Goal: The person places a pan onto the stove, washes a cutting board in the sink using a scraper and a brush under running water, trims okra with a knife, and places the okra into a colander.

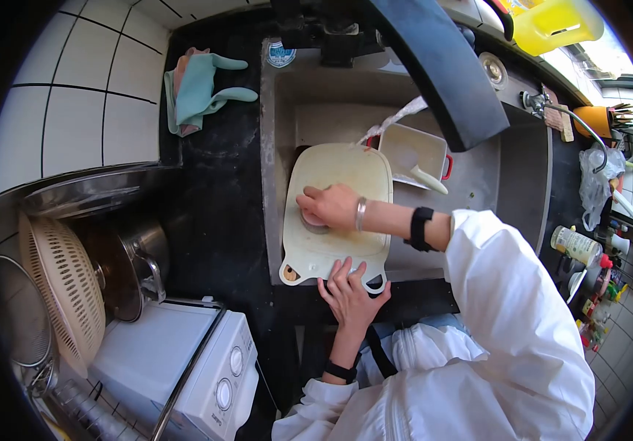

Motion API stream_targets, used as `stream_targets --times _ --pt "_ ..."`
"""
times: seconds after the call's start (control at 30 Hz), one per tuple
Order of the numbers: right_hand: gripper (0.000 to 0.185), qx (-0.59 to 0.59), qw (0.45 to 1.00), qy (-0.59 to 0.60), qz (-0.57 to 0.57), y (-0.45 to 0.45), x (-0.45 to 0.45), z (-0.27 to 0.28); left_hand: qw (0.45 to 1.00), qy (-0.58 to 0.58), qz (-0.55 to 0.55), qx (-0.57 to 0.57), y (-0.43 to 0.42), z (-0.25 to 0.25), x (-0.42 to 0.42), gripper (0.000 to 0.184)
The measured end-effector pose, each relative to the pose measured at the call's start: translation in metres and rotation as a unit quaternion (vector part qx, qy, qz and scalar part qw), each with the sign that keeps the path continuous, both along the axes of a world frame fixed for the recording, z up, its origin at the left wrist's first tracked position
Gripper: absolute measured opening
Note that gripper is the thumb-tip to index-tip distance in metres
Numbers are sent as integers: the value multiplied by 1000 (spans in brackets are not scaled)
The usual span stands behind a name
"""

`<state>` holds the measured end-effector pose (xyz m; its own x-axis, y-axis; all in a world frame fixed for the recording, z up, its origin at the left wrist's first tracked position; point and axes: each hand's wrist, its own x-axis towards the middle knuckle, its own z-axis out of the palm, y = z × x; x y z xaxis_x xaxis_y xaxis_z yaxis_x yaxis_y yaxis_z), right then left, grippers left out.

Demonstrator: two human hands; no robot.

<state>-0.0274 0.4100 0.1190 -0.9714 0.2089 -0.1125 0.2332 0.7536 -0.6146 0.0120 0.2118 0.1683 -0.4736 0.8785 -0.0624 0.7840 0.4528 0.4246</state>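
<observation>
A cream cutting board (335, 176) with cut-out corners lies slanted over the left part of the sink, its lower edge at the counter front. My right hand (331, 206) is closed on a small round greyish object (315, 224) and presses it against the middle of the board. The fingers cover most of that object, so its kind is unclear. My left hand (352, 295) rests on the board's lower edge, between the two corner cut-outs. Its fingers are spread, with their tips on the board.
Behind the board, the sink (511, 176) holds a white basin (412, 151) with red handles. Water runs from the black faucet (441, 73). Rubber gloves (202, 92) lie at the back left. A strainer basket (63, 287), a pot lid (114, 272) and a white appliance (177, 360) stand left.
</observation>
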Motion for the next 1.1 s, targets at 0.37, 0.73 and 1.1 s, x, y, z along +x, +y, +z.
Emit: stream_targets --times 0.37,0.73,1.1 --pt "20 7 1000 9 -18 -7 -20 -4 1000 -5 -6 7 -2 1 0 60" --pt "24 -26 999 -22 -34 -22 -15 14 1000 -1 -3 12 1 1 0 57" --pt "29 -10 971 -180 -158 3 61 15 998 -36 -39 27 2 6 -7 56"
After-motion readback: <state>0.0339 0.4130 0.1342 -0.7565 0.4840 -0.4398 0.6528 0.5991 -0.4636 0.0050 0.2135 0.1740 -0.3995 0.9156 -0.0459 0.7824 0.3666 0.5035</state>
